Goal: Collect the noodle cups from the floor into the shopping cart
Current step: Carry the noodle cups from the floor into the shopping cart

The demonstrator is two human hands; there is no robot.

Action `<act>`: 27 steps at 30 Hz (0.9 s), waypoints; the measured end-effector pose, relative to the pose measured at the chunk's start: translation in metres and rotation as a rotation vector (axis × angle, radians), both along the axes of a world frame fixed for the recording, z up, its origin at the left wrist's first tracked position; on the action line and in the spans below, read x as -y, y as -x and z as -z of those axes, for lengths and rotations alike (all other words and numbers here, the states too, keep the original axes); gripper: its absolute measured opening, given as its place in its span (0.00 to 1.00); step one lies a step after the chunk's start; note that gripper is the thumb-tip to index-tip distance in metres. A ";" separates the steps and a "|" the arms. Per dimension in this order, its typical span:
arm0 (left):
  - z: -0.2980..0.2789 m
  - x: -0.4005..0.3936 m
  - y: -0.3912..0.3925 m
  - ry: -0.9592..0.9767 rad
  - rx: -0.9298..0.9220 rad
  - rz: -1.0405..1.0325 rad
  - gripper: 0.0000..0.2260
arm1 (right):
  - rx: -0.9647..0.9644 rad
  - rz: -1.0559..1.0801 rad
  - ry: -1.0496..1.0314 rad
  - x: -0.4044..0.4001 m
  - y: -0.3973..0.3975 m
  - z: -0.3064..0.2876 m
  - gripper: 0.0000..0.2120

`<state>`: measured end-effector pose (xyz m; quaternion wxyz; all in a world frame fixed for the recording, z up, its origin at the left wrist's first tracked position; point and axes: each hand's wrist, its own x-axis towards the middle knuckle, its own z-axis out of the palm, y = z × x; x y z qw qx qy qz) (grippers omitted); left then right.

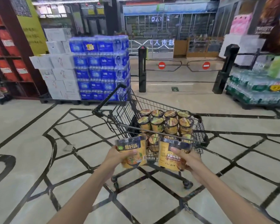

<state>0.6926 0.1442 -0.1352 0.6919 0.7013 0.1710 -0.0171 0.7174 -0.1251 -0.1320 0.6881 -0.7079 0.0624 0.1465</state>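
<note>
Noodle cups fill the person's hands just short of the shopping cart point(199, 126): left hand point(118, 155) grips one cup point(132, 151), right hand point(188, 159) grips another cup point(173, 154). Both cups tilt, long axes leaning rims-first toward the cart. Best lifted over the near rim and stood beside the stacked cups point(166, 122), likely without toppling them.

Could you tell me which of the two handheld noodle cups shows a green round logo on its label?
The cup in the left hand: that left cup has a green round logo beside its large characters. The right hand holds the right cup, which shows none.
</note>
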 end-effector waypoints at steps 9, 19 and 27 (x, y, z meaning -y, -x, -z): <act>0.004 -0.043 -0.193 0.020 -0.040 0.026 0.49 | -0.055 0.089 -0.019 -0.032 -0.170 0.018 0.27; 0.065 -0.043 -0.365 -0.079 -0.096 0.079 0.37 | -0.055 0.076 0.073 -0.037 -0.340 0.076 0.33; 0.141 -0.061 -0.442 -0.169 -0.239 0.205 0.41 | -0.173 -0.004 0.231 -0.047 -0.412 0.140 0.45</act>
